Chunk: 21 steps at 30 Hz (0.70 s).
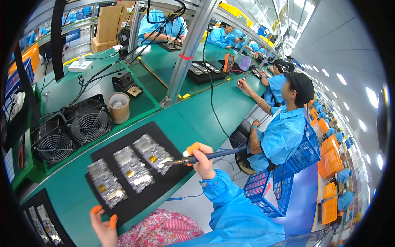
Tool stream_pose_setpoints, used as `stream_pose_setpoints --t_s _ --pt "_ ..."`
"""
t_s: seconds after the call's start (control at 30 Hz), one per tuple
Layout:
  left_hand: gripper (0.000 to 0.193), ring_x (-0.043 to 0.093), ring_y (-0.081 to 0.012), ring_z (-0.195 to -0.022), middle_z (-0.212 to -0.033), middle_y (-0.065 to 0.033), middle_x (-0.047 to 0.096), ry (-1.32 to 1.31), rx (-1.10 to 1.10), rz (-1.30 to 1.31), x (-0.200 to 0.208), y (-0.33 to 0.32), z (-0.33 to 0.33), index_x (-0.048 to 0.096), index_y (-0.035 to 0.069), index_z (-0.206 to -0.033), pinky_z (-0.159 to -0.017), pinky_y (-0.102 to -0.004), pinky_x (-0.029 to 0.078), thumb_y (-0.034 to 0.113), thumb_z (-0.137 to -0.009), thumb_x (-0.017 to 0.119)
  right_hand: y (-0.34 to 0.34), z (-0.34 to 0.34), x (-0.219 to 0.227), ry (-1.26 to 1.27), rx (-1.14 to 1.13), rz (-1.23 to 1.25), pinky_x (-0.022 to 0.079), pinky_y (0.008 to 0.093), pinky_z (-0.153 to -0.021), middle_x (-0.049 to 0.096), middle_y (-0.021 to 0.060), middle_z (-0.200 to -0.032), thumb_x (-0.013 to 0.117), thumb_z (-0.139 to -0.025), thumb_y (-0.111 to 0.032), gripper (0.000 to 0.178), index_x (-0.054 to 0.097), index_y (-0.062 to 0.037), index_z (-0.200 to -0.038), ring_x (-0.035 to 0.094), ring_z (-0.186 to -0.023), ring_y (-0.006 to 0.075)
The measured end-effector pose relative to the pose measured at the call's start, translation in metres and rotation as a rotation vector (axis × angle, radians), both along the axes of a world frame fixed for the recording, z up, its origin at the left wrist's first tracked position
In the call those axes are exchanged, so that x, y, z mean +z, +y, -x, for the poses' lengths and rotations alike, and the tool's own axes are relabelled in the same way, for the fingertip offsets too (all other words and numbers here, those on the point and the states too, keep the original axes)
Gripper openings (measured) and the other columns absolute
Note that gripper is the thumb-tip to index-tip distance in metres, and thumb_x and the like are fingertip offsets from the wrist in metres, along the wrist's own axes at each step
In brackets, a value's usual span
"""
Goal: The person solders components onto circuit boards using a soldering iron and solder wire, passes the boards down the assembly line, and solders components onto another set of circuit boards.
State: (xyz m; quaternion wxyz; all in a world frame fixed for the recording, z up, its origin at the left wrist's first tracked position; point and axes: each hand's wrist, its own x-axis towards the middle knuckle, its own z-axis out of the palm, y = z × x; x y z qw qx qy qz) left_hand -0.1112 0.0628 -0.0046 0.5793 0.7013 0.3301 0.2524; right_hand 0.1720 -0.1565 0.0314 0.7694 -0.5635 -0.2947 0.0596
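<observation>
A soldering iron [222, 154] with a dark blue handle is gripped in my right hand [204, 166], whose index finger wears an orange finger cot. Its metal tip points left, by the lower end of the rightmost circuit board [150, 153]. Two similar boards, a middle one [132, 169] and a left one [106, 183], lie beside it on a black mat [162, 184]. At the mat's near left corner is my left hand [105, 228], thumb and finger apart in orange cots, holding nothing. Whether it touches the mat, I cannot tell.
Two fans with wire guards [88, 125] stand beyond the mat, next to a brown tub [119, 108]. Another black mat with boards [43, 218] lies at lower left. A metal post [187, 57] rises from the green bench. A co-worker in blue [284, 133] sits at right near blue crates [263, 193].
</observation>
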Motion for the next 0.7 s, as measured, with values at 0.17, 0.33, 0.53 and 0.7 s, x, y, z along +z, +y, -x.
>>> stream_pose_setpoints --t_s 0.17,0.33,0.53,0.7 --pt "0.05 0.05 -0.0182 -0.095 -0.105 -0.0107 0.048 -0.137 -0.146 0.112 -0.02 -0.044 -0.092 0.045 0.0 -0.107 -0.056 -0.0229 0.048 -0.013 -0.064 0.066 -0.028 -0.007 0.004 -0.012 -0.087 -0.148 0.049 0.0311 -0.064 0.06 0.0168 -0.077 0.049 -0.079 -0.01 0.021 0.056 0.007 -0.089 0.059 -0.067 0.0211" --pt "0.051 0.056 -0.0196 -0.075 -0.101 -0.0134 0.055 -0.046 -0.261 0.135 -0.02 -0.094 -0.167 0.045 0.002 -0.11 -0.065 -0.0308 0.047 0.002 -0.067 0.073 -0.043 -0.011 0.012 -0.119 -0.13 -0.194 0.049 0.0312 -0.064 0.059 0.0175 -0.082 0.045 -0.081 -0.011 0.026 0.052 0.0054 -0.099 0.059 -0.07 0.022" --pt "0.053 0.061 -0.025 -0.073 -0.111 -0.0174 0.058 0.063 -0.643 -0.021 -0.015 -0.122 -0.198 0.044 0.002 -0.121 -0.068 -0.0332 0.048 0.013 -0.075 0.068 -0.028 -0.003 0.005 -0.131 -0.421 -0.222 0.049 0.0309 -0.067 0.058 0.0155 -0.085 0.046 -0.081 -0.012 0.025 0.052 0.005 -0.098 0.057 -0.075 0.0214" --pt "0.05 0.058 -0.0179 -0.06 -0.11 -0.0156 0.06 -0.02 -0.57 0.134 0.004 -0.075 -0.126 0.043 0.004 -0.123 -0.062 -0.0283 0.047 0.009 -0.078 0.064 -0.03 -0.017 -0.032 -0.631 -0.674 0.033 0.046 0.0353 -0.082 0.054 0.0099 -0.101 0.052 -0.079 -0.012 0.022 0.056 -0.001 -0.098 0.054 -0.093 0.0203"
